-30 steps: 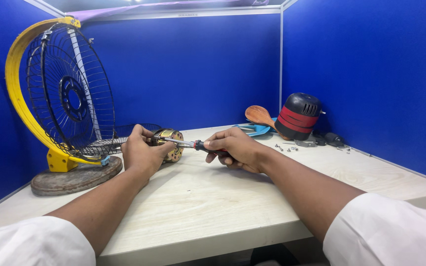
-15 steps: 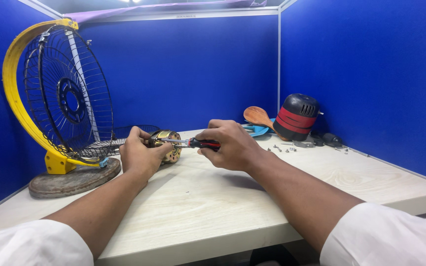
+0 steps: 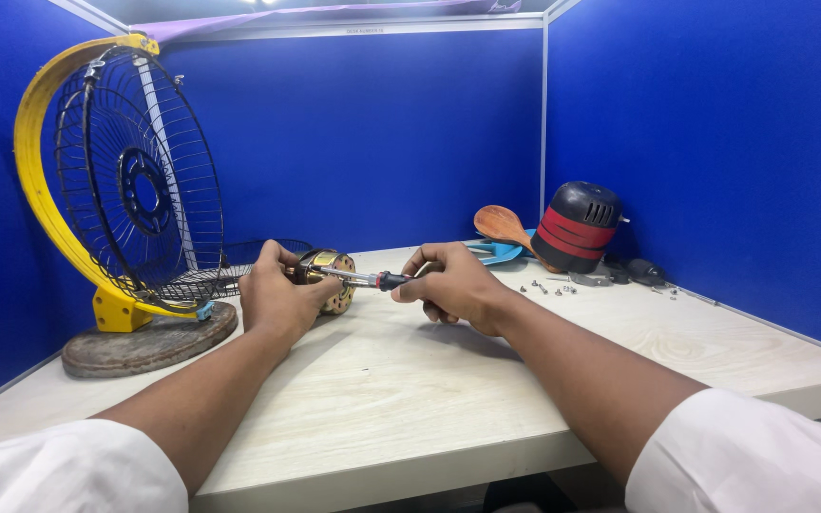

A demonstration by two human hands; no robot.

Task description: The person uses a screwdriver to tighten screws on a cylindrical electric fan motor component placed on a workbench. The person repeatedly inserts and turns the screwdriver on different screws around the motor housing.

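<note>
A person seated at a pale wooden table (image 3: 429,399) inside a blue-walled booth works with both bare hands, arms reaching forward from white sleeves. The left hand (image 3: 277,294) is wrapped around a small brass-coloured fan motor (image 3: 330,275), fingers closed on it, holding it just above the tabletop near the table's middle. The motor lies on its side, its round face turned to the right. The right hand (image 3: 448,283) is closed around the dark handle of a screwdriver (image 3: 363,278). The screwdriver lies nearly level, its long axis running left to right, the metal shaft pointing left and its tip meeting the motor. The two hands are near each other, joined only by the tool. To the left stands a wire fan guard (image 3: 140,190) in a yellow frame on a round base (image 3: 144,344). At the back right sit a black-and-red motor housing (image 3: 577,228), a wooden spoon (image 3: 504,226), a blue part (image 3: 496,252), and loose screws (image 3: 548,287) scattered on the table.
</note>
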